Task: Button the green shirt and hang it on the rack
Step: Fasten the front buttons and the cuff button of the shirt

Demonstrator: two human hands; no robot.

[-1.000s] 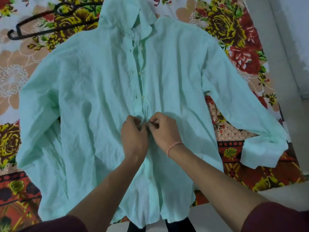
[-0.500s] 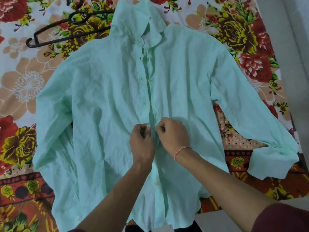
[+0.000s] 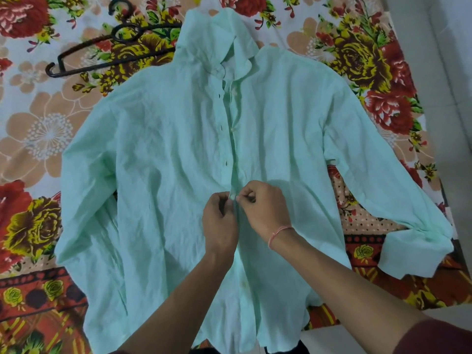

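Note:
A pale green shirt [image 3: 158,159] lies flat, front up, on a floral bedsheet, collar at the top and sleeves spread to both sides. Its front placket runs down the middle, with empty buttonholes and small buttons showing above my hands. My left hand [image 3: 221,223] pinches the left placket edge at mid-shirt. My right hand [image 3: 263,208], with a pink thread round the wrist, pinches the right edge directly against it. Whatever button sits between the fingertips is hidden by them. A black hanger [image 3: 107,52] lies on the sheet at the upper left, its right end under the shirt's shoulder.
The floral bedsheet [image 3: 38,139] covers the bed all around the shirt. A pale floor [image 3: 449,98] runs along the right side beyond the bed's edge. The shirt's right cuff [image 3: 419,254] lies near that edge.
The view has tilted so the shirt and hanger sit lower in frame. Both hands stay pinched together on the placket at the same mid-shirt spot.

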